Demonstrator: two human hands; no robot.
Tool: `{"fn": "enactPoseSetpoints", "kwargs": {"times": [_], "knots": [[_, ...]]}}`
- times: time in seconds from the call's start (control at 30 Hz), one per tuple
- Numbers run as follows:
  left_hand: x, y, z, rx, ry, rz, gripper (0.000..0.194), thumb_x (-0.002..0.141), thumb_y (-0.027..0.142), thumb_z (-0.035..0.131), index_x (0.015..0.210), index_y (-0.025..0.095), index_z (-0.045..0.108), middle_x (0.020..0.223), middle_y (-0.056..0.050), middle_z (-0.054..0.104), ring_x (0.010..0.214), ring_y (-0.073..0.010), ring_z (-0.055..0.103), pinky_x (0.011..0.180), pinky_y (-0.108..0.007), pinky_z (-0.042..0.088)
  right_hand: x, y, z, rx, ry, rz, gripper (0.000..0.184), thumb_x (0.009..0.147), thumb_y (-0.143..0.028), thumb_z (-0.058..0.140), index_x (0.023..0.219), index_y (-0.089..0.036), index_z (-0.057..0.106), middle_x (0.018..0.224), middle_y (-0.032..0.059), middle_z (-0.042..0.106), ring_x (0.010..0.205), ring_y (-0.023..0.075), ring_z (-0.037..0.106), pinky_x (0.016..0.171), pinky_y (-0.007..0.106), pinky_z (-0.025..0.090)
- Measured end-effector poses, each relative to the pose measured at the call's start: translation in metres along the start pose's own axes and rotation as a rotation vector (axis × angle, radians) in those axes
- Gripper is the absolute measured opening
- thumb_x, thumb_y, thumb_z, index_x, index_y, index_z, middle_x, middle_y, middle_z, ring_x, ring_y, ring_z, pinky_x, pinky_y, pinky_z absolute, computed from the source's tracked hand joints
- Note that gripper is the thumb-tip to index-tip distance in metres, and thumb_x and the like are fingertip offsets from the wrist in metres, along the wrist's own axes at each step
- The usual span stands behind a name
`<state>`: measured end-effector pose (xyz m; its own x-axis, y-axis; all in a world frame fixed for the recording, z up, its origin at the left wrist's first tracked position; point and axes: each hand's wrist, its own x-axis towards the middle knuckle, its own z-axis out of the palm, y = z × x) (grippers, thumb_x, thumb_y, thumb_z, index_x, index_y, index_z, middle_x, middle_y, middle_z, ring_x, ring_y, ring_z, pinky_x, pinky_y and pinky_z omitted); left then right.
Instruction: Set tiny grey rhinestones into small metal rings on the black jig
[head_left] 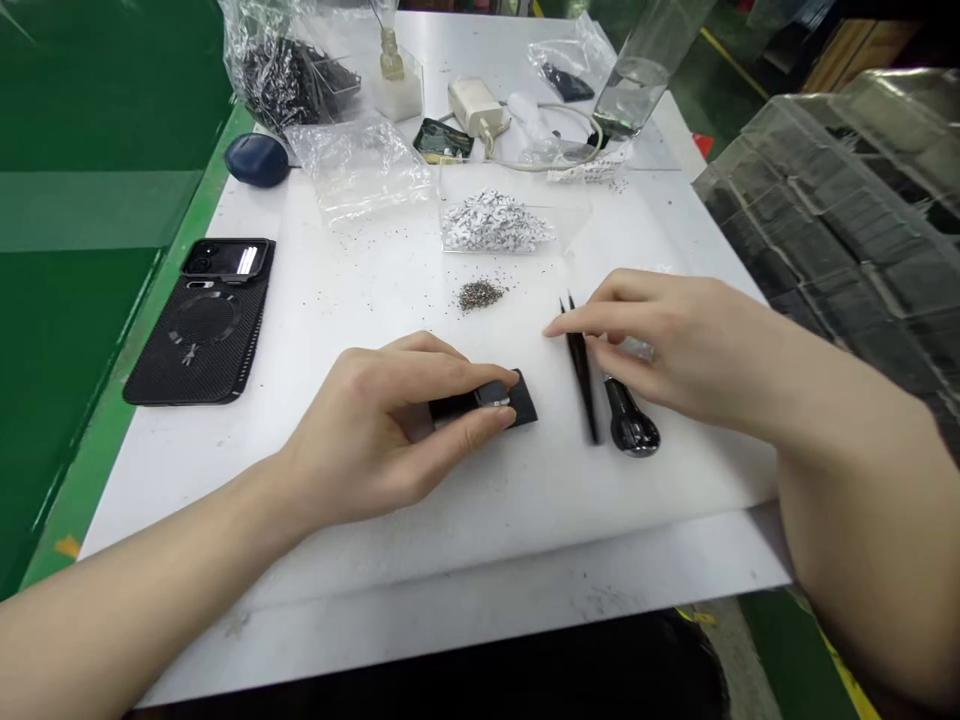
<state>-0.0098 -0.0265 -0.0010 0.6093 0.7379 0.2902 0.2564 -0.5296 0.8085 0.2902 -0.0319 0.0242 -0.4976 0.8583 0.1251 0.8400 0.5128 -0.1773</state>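
Observation:
My left hand (409,420) is closed, its thumb and fingertips pinching a small dark piece with a shiny clear edge (493,394). Beneath that piece lies a flat black pad (525,400) on the white mat, partly covered by my fingers. My right hand (660,330) hovers over black tweezers (581,380), with the index finger stretched across them and the other fingers apart; the tweezers' tips point away from me. Beside the tweezers sits a glossy black rounded tool (632,418), its far end hidden under my right hand.
Beyond my hands are a pile of tiny dark bits (481,294) and a clear tray (450,243) of white pieces. A phone (202,330) lies left, near a blue rounded object (256,160). A charger (476,105), a bottle (391,60) and a liquid container (634,95) stand behind.

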Motion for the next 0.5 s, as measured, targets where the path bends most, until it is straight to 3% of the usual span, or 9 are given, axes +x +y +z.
{"fn": "enactPoseSetpoints", "kwargs": {"times": [0.13,0.23,0.37,0.43,0.5], "knots": [[-0.001,-0.002,0.0,0.016,0.001,-0.001,0.024,0.103,0.032,0.08,0.122,0.022,0.091,0.108,-0.008,0.089,0.094,-0.0246,0.084,0.075,-0.033,0.07,-0.003,-0.007,-0.001,-0.001,-0.124,0.176,0.057,0.108,-0.033,0.055,0.164,-0.037,0.061,0.084,0.0017,0.075,0.068,0.0236,0.068,0.064,0.037,0.043],[0.0,-0.001,-0.001,0.016,-0.003,0.029,0.025,0.103,0.031,0.08,0.123,0.021,0.09,0.109,-0.008,0.089,0.098,-0.0245,0.084,0.079,-0.034,0.07,-0.003,-0.014,-0.005,0.026,-0.23,0.308,0.071,0.107,-0.034,0.056,0.176,-0.041,0.042,0.063,-0.0065,0.07,0.057,0.0225,0.064,0.061,0.035,0.039],[0.001,-0.002,0.002,0.014,-0.015,0.058,0.024,0.104,0.03,0.079,0.124,0.023,0.09,0.11,-0.006,0.09,0.099,-0.0236,0.084,0.079,-0.031,0.069,-0.001,-0.016,-0.016,0.152,-0.293,0.342,0.07,0.099,-0.027,0.064,0.168,-0.033,0.053,0.053,-0.0106,0.064,0.046,0.0186,0.055,0.056,0.035,0.039],[0.001,-0.005,0.005,0.016,-0.005,0.083,0.023,0.105,0.031,0.078,0.123,0.025,0.09,0.109,-0.005,0.09,0.098,-0.0221,0.085,0.076,-0.029,0.067,0.0,-0.019,-0.018,0.289,-0.187,0.335,0.054,0.096,-0.022,0.067,0.149,-0.031,0.067,0.049,-0.0112,0.055,0.043,0.0161,0.047,0.052,0.034,0.038],[0.001,-0.008,0.007,0.005,0.015,0.111,0.021,0.105,0.033,0.078,0.122,0.026,0.09,0.108,-0.003,0.09,0.095,-0.0204,0.085,0.075,-0.027,0.066,0.002,-0.027,-0.016,0.455,0.051,0.294,0.026,0.101,-0.029,0.066,0.127,-0.029,0.073,0.056,-0.0066,0.054,0.049,0.0172,0.051,0.055,0.036,0.042]]}}
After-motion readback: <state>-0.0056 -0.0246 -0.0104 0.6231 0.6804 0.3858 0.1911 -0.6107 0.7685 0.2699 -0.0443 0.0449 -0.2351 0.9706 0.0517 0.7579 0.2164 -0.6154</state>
